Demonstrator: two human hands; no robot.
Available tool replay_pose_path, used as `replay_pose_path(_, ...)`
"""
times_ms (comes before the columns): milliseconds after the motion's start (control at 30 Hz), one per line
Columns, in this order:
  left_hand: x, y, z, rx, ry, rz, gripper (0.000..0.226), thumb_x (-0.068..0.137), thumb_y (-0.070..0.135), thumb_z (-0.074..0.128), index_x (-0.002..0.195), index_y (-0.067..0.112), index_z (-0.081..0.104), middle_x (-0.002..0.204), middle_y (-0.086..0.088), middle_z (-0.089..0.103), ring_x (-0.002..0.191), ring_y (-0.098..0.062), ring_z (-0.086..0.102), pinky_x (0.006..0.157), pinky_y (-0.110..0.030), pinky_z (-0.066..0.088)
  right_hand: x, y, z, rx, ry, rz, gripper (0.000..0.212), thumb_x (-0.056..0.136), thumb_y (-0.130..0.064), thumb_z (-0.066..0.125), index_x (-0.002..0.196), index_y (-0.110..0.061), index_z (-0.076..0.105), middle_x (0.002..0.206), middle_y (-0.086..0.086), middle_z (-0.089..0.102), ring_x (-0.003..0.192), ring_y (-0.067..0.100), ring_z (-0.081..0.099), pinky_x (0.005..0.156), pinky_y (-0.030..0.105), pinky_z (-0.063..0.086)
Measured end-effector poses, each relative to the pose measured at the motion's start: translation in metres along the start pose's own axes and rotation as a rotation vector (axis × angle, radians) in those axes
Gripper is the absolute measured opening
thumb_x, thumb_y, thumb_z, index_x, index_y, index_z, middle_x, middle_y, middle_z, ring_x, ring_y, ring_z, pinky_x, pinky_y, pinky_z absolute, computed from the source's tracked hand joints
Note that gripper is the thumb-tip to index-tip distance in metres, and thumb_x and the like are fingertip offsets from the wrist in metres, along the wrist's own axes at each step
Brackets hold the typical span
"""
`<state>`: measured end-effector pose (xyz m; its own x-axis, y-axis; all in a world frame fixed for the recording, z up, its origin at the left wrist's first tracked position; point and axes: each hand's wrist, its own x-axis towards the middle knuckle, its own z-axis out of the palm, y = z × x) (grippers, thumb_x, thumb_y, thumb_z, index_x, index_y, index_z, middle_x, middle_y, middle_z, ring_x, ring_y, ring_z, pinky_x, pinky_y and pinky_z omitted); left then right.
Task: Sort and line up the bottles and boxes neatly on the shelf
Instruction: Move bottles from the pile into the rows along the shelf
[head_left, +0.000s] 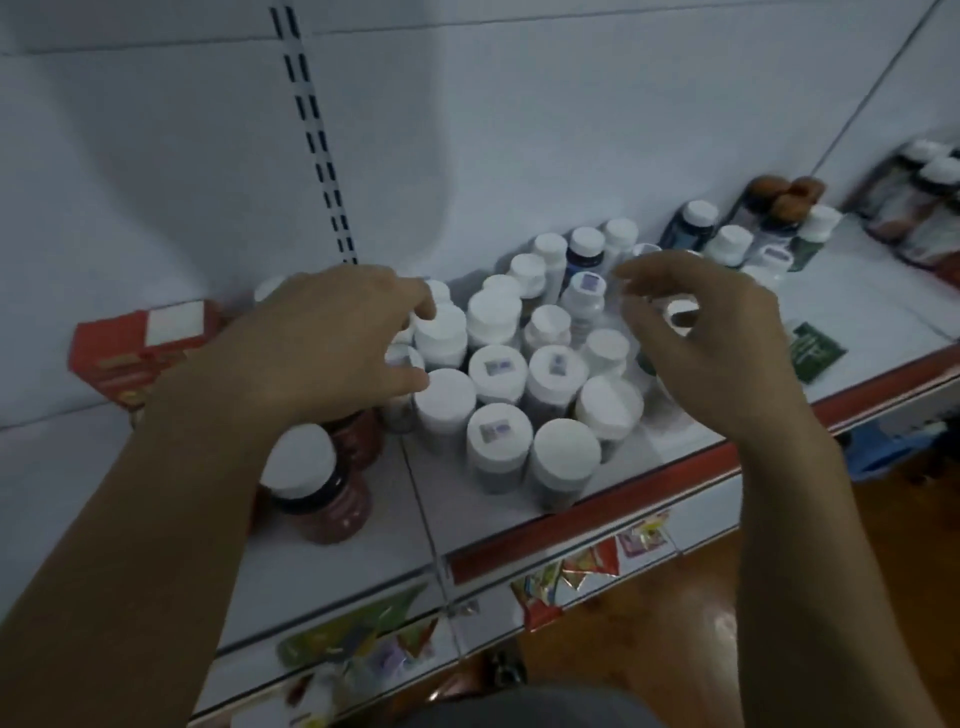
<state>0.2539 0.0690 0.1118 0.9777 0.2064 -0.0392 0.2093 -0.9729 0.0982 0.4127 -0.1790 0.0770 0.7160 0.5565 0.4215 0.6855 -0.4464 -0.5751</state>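
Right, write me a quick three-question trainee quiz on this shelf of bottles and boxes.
1. True or false: the red box stands to the right of the cluster of white-capped bottles.
2. The brown bottle near the front of the shelf has a cap that is: A white, B red, C green.
3. Which of the two hands is nearer the red box?
Key: 1 false; 2 A; 3 the left hand.
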Motion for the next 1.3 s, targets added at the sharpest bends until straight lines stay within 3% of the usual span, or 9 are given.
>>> replay_pose_path(133,0.023,0.035,0.014,-0.055,0.024,0.044,0.048,0.084,0.046,0.074,0.126,0.031,0.057,0.114,0.007,0.06,0.104,-0.021,0.059,0.088,-0.046,0.051,0.02,0.036,-0.02,-0.08,-0.151,-0.006,0.023,0.098,-0.019,0.063,0.12,-0.021,0.071,0.103,-0.007,0.072,0.095,0.007,0.064,0.081,0.02,0.047)
replay_pose_path(300,0.057,0.065,0.027,-0.071,0.106,0.091,0.039,0.094,0.039,0.064,0.131,0.031,0.056,0.122,0.006,0.06,0.113,-0.023,0.055,0.093,-0.048,0.047,0.015,0.071,-0.03,-0.057,-0.039,0.096,0.025,0.096,-0.01,0.062,0.115,-0.023,0.071,0.099,-0.012,0.07,0.085,-0.007,0.059,0.072,-0.002,0.039)
replay_pose_path(500,0.112,0.078,0.041,0.055,-0.134,0.03,0.051,0.101,0.032,0.053,0.147,0.048,0.038,0.148,0.006,0.044,0.133,-0.028,0.036,0.101,-0.05,0.032,0.014,0.072,-0.022,-0.007,-0.13,-0.021,0.028,0.094,-0.007,0.065,0.117,-0.019,0.071,0.106,-0.008,0.07,0.099,0.004,0.059,0.084,0.0,0.035)
replay_pose_path(700,0.127,0.075,0.046,-0.003,-0.098,-0.012,0.028,0.096,0.043,0.058,0.124,0.044,0.053,0.101,0.011,0.052,0.119,-0.022,0.039,0.093,-0.045,0.028,0.021,0.086,-0.035,0.017,-0.132,0.043,0.028,0.095,-0.008,0.061,0.116,-0.024,0.07,0.104,-0.015,0.068,0.1,-0.001,0.056,0.079,-0.003,0.034)
replay_pose_path(833,0.117,0.065,0.048,-0.083,0.08,-0.025,0.028,0.097,0.04,0.057,0.124,0.035,0.056,0.102,0.011,0.056,0.116,-0.022,0.051,0.102,-0.044,0.03,0.031,0.092,-0.033,0.012,-0.132,0.041,0.027,0.096,-0.007,0.06,0.115,-0.023,0.07,0.103,-0.012,0.068,0.1,-0.002,0.054,0.078,-0.005,0.032)
replay_pose_path(967,0.093,0.054,0.046,-0.629,0.577,-0.082,0.03,0.097,0.026,0.062,0.127,0.028,0.061,0.119,0.006,0.064,0.1,-0.003,0.06,0.089,-0.027,0.049,0.043,0.097,-0.03,0.024,-0.126,0.061,0.027,0.097,-0.011,0.059,0.118,-0.023,0.069,0.104,-0.011,0.069,0.094,0.001,0.058,0.075,-0.002,0.036)
replay_pose_path(1033,0.082,0.057,0.047,-0.776,0.764,-0.094,0.033,0.096,0.023,0.06,0.129,0.027,0.06,0.123,0.005,0.062,0.102,-0.002,0.06,0.085,-0.032,0.055,0.049,0.103,-0.032,0.008,-0.142,0.074,0.027,0.098,-0.011,0.059,0.12,-0.023,0.069,0.106,-0.008,0.07,0.094,0.002,0.059,0.075,0.002,0.039)
replay_pose_path(1200,0.07,0.056,0.043,-0.815,0.808,-0.104,0.034,0.1,0.011,0.056,0.133,0.019,0.06,0.13,0.0,0.06,0.111,-0.012,0.06,0.085,-0.018,0.054,0.064,0.097,-0.032,0.002,-0.178,0.055,0.025,0.098,-0.012,0.059,0.118,-0.024,0.068,0.105,-0.006,0.071,0.092,0.009,0.065,0.075,0.011,0.046)
replay_pose_path(1300,0.061,0.044,0.034,-0.967,0.879,-0.195,0.026,0.101,0.017,0.055,0.125,0.025,0.062,0.123,0.011,0.063,0.11,-0.008,0.065,0.088,-0.038,0.06,0.068,0.074,-0.013,0.048,-0.231,-0.042,0.022,0.098,-0.014,0.061,0.117,-0.023,0.068,0.104,-0.006,0.071,0.09,0.009,0.065,0.077,0.015,0.05)
